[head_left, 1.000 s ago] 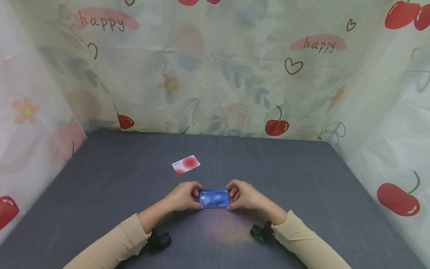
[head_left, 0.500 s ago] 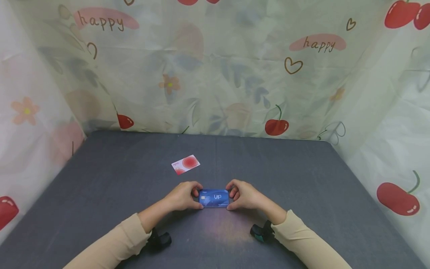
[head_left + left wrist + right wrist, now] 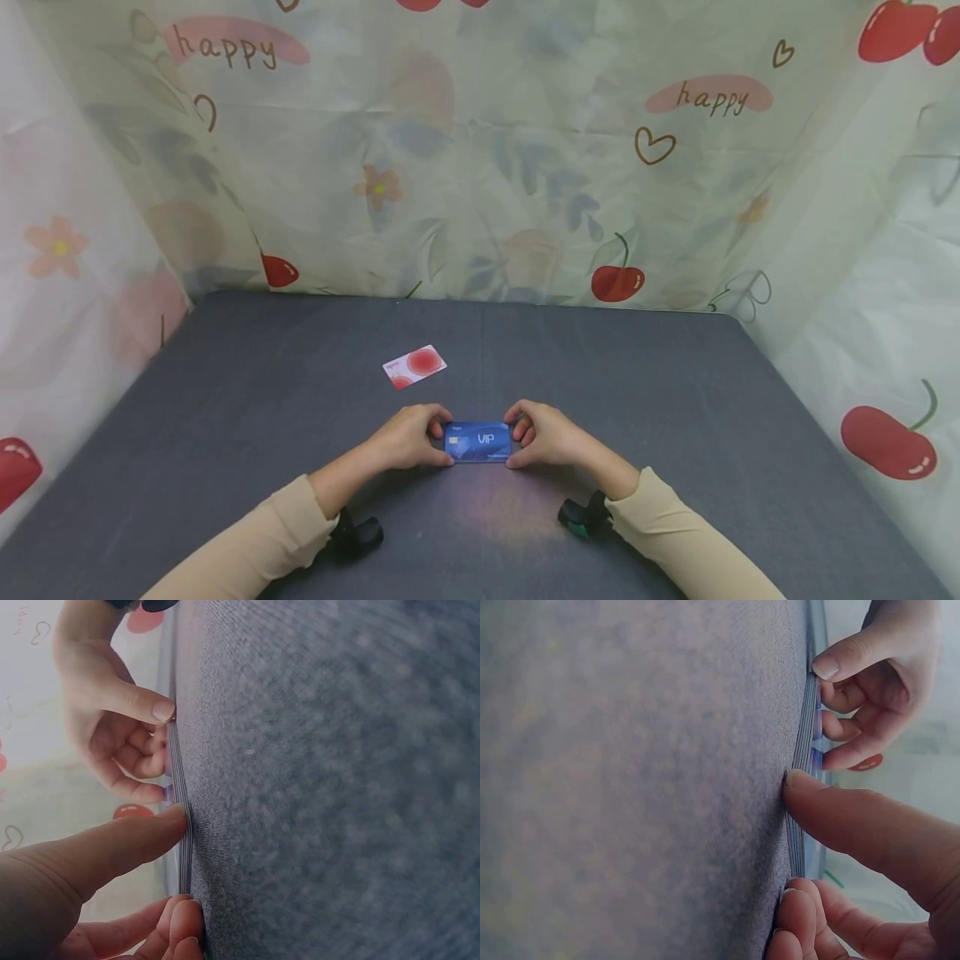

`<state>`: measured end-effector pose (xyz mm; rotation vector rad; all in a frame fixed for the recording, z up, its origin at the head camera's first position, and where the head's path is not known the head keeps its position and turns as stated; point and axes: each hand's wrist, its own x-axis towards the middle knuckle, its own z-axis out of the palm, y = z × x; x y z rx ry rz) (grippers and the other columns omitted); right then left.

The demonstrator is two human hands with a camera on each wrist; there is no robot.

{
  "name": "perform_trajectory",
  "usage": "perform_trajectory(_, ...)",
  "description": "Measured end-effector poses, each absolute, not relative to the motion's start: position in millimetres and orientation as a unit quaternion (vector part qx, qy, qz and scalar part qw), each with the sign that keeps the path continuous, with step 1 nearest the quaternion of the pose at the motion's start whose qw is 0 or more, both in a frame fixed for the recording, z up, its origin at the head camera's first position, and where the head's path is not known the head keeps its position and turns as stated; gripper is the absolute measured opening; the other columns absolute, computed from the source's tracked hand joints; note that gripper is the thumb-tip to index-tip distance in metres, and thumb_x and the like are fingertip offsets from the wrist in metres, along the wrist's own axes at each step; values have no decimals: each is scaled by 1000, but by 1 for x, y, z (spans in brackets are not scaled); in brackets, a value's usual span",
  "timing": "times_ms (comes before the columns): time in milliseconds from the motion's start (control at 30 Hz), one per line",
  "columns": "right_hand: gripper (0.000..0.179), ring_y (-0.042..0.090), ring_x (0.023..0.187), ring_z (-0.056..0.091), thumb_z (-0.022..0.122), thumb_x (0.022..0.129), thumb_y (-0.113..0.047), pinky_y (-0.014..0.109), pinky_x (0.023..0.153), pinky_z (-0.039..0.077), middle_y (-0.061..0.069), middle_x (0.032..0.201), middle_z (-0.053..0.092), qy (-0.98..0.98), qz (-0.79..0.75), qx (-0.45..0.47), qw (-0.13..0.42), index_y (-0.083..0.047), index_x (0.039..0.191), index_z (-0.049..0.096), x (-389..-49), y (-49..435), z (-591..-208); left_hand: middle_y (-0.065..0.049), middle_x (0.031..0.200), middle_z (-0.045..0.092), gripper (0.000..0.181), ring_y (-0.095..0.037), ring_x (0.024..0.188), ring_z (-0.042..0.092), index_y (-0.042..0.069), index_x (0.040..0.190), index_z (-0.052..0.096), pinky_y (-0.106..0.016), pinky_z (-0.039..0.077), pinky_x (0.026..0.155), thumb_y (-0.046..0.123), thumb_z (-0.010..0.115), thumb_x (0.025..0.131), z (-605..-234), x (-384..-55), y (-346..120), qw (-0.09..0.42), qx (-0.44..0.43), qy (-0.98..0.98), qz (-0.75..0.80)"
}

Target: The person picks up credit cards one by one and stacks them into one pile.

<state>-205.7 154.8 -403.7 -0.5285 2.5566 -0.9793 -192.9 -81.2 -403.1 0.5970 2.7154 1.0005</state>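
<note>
A stack of plastic cards [image 3: 478, 442] lies flat on the dark table, a blue one printed "VIP" on top. My left hand [image 3: 408, 437] grips the stack's left end, thumb at the near corner and fingertips at the far one. On the right end my right hand [image 3: 551, 435] holds it the same way, mirrored. Seen edge-on in the left wrist view, the pile's edge [image 3: 185, 855] shows several thin layers lined up closely. The right wrist view shows the layered edge [image 3: 796, 844] too, with a thumb pressed against it.
Beyond the stack, slightly left, a white and red card [image 3: 415, 367] lies at an angle on the grey tablecloth [image 3: 637, 375]. A patterned curtain [image 3: 487, 167] with cherries and "happy" lettering closes off the back and sides. Black wrist cameras sit below both cuffs.
</note>
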Motion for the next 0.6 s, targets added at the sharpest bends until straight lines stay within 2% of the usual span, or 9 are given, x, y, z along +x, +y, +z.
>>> perform_trajectory(600,52,13,71,51,80,65,-12,24,64,44,5,83,54,901,-348,-190,176,-3,108,53,-205,155,-403,-4,78,54,51,-13,72,48,-1,107,60,-24,38,64,17,81,64,-401,-191,-80,103,185,917,337)
